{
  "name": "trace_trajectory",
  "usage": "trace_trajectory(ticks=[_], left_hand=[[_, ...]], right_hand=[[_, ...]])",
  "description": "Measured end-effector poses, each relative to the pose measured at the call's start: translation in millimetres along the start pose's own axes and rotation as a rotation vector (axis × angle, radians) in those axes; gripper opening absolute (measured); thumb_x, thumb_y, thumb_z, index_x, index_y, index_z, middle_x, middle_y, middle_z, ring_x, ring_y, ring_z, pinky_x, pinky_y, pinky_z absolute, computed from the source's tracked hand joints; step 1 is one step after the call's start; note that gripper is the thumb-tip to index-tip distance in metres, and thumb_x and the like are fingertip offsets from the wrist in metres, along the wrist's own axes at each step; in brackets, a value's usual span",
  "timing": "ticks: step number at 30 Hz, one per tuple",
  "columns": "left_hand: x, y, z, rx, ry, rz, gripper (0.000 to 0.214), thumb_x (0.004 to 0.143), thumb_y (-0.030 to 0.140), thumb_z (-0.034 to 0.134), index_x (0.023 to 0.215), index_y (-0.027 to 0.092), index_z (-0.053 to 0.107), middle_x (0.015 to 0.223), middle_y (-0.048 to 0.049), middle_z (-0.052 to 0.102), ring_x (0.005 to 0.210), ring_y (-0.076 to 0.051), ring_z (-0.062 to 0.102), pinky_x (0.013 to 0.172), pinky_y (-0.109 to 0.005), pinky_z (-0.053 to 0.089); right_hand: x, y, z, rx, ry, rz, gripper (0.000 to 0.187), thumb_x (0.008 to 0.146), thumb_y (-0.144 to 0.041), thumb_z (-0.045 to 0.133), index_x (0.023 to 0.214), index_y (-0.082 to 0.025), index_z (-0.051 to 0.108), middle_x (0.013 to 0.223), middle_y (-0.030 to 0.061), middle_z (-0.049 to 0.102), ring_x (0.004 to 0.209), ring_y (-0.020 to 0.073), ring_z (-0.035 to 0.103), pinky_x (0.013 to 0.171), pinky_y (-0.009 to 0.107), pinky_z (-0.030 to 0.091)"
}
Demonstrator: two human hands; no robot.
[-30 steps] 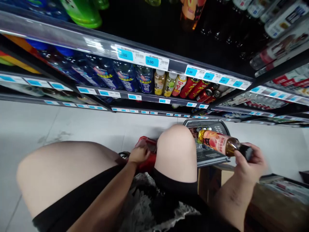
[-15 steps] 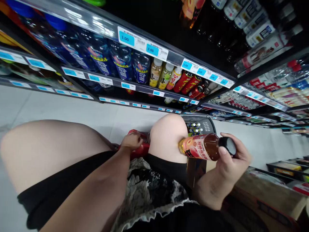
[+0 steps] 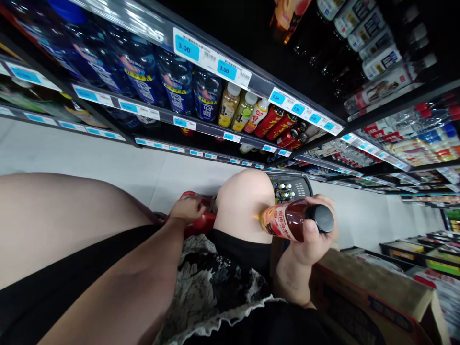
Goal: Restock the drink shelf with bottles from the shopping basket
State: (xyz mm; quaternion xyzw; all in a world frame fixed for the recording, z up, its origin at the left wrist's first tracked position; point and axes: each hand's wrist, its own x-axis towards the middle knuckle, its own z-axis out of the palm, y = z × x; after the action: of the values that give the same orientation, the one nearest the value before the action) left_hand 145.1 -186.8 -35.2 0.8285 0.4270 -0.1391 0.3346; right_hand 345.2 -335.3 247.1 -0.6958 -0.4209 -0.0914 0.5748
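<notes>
My right hand [image 3: 319, 230] is wrapped round the neck end of a drink bottle [image 3: 283, 221]. The bottle has a black cap, amber-brown liquid and a peach-pictured label; it lies tilted, its base by my bare knee [image 3: 244, 191]. My left hand [image 3: 187, 209] is curled closed at a glossy red object [image 3: 201, 224] between my legs; what its fingers hold, if anything, is hidden. Beyond the knee stands a dark grey basket [image 3: 305, 186] with several small capped bottles [image 3: 283, 192] in it.
Shelves with blue price tags [image 3: 187, 46] run along the far side, bearing blue-labelled bottles [image 3: 174, 91], small juice bottles [image 3: 229, 105] and red cans [image 3: 287, 138]. A cardboard box [image 3: 377, 287] stands at the right. Pale floor [image 3: 168, 165] shows below the shelves.
My right hand and the bottle have shifted left in view, the bottle's cap turning more toward me. The whole view has swung slightly, showing more of the cardboard box. My left hand stays curled by the red object.
</notes>
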Motion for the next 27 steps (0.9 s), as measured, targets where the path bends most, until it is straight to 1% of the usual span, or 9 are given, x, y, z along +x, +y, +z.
trace_trajectory(ticks=[5,8,10,14,17,19,23,25,27], left_hand=[[1,-2,-0.6,0.099,-0.020,0.035,0.035,0.092,0.037,0.048,0.102,0.016,0.074,0.106,-0.0168,0.076,0.098,-0.032,0.071,0.083,-0.039,0.050],[3,-3,1.2,0.128,-0.036,0.038,0.035,0.094,0.038,0.046,0.104,0.016,0.072,0.107,-0.0159,0.076,0.098,-0.031,0.072,0.081,-0.038,0.049],[4,-4,3.0,0.129,-0.030,0.028,0.034,0.093,0.039,0.047,0.104,0.018,0.072,0.106,-0.0145,0.076,0.098,-0.031,0.072,0.080,-0.037,0.049],[4,-4,4.7,0.116,-0.015,0.015,0.032,0.092,0.038,0.048,0.101,0.019,0.073,0.106,-0.0147,0.076,0.098,-0.031,0.071,0.081,-0.038,0.050],[4,-3,2.5,0.110,-0.026,0.030,0.032,0.092,0.037,0.049,0.099,0.018,0.074,0.105,-0.0148,0.075,0.098,-0.031,0.070,0.083,-0.039,0.050],[3,-2,0.2,0.102,-0.034,0.031,0.030,0.092,0.036,0.050,0.099,0.019,0.073,0.103,-0.0138,0.075,0.099,-0.030,0.070,0.084,-0.038,0.050],[3,-1,-2.4,0.100,-0.045,0.026,0.030,0.093,0.037,0.049,0.098,0.019,0.072,0.103,-0.0131,0.076,0.099,-0.029,0.070,0.083,-0.037,0.050],[2,-2,-1.9,0.105,-0.040,0.035,0.032,0.094,0.037,0.047,0.098,0.018,0.073,0.103,-0.0137,0.076,0.099,-0.029,0.070,0.083,-0.037,0.050],[2,-2,-0.6,0.098,-0.028,0.042,0.033,0.093,0.037,0.047,0.099,0.017,0.074,0.105,-0.0146,0.075,0.098,-0.030,0.070,0.084,-0.038,0.051]], right_hand=[[1,-4,11,0.102,-0.035,-0.003,0.027,0.087,-0.043,0.073,0.100,-0.020,0.073,0.096,0.0079,0.071,0.094,0.0285,0.070,0.084,0.047,0.057],[-3,-8,18,0.154,-0.096,-0.071,0.033,0.083,-0.041,0.080,0.108,-0.020,0.074,0.098,0.0080,0.074,0.093,0.0286,0.073,0.084,0.048,0.061],[-3,-7,19,0.243,-0.092,-0.100,0.040,0.080,-0.037,0.084,0.114,-0.021,0.071,0.098,0.0065,0.076,0.092,0.0284,0.075,0.085,0.051,0.063],[6,11,4,0.425,-0.092,-0.091,0.041,0.079,-0.037,0.084,0.113,-0.023,0.068,0.094,0.0040,0.077,0.087,0.0279,0.077,0.081,0.052,0.066],[19,34,-8,0.500,-0.090,-0.169,0.035,0.084,-0.047,0.073,0.110,-0.025,0.069,0.084,0.0010,0.075,0.078,0.0253,0.075,0.074,0.047,0.066],[29,47,-7,0.555,-0.085,-0.219,0.035,0.085,-0.052,0.066,0.110,-0.027,0.069,0.076,-0.0012,0.071,0.070,0.0225,0.072,0.067,0.042,0.065],[46,55,3,0.663,-0.242,-0.253,0.040,0.083,-0.058,0.066,0.109,-0.028,0.070,0.067,-0.0023,0.067,0.060,0.0213,0.067,0.054,0.035,0.060],[50,46,1,0.593,-0.304,-0.255,0.040,0.082,-0.055,0.072,0.109,-0.025,0.074,0.072,0.0011,0.073,0.069,0.0240,0.072,0.060,0.038,0.062],[48,33,-6,0.429,-0.304,-0.155,0.040,0.082,-0.045,0.075,0.113,-0.020,0.076,0.090,0.0073,0.078,0.085,0.0285,0.076,0.075,0.044,0.063]])
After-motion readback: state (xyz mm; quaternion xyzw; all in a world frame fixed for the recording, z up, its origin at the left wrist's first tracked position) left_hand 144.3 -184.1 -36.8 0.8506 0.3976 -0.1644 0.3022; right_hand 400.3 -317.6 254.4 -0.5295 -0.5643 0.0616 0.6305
